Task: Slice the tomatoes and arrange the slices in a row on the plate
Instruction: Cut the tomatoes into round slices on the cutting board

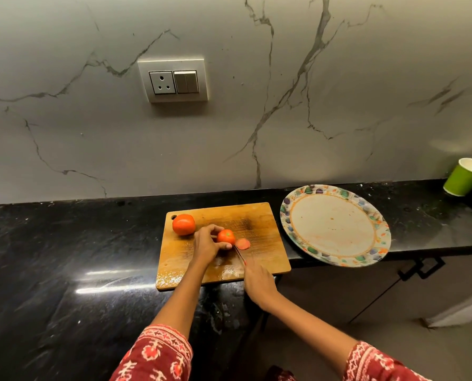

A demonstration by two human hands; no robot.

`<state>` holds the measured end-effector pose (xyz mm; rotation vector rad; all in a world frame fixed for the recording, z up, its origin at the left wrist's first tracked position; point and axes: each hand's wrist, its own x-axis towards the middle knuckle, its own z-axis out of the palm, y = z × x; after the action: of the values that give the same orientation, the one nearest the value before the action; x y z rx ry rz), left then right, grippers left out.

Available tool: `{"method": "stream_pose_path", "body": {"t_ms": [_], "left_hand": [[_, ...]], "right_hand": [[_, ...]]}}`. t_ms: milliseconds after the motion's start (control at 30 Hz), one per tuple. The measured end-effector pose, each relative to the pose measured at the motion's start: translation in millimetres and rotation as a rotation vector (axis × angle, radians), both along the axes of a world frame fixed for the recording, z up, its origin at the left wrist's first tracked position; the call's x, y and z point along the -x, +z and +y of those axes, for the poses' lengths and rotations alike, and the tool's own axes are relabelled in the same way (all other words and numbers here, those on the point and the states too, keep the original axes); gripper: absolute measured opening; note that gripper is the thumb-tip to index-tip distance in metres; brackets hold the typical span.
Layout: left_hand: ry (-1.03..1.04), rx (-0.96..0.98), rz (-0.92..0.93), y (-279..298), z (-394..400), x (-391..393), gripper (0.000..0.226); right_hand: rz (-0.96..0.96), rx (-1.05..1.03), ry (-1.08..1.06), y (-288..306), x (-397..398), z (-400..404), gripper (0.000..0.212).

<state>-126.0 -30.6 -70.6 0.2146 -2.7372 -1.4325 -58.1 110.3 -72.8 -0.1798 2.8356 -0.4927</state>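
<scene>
Light is being reflected off the glossy black speckled stone counter (pixel 64 270). Scuffs and dark stains are being shown by the matt rectangular wooden cutting board (pixel 257 215). A smooth sheen is being carried by the round orange-red tomato (pixel 183 224).

Head-worn view, facing wall, angled down, near counter (pixel 64 257)

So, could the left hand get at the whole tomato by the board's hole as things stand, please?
Probably yes. The whole tomato sits just left of the left hand with bare board between them, but that hand would first have to let go of the cut tomato.
</scene>
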Motion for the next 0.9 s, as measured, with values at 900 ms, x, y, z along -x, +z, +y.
{"method": "stream_pose_path", "body": {"t_ms": [900], "left_hand": [[-0.003,-0.035,-0.010,5.8,4.7,-5.3,0.045]], "right_hand": [[0.094,0.274,-0.148,13.7,7.3,-14.7,0.033]]}}
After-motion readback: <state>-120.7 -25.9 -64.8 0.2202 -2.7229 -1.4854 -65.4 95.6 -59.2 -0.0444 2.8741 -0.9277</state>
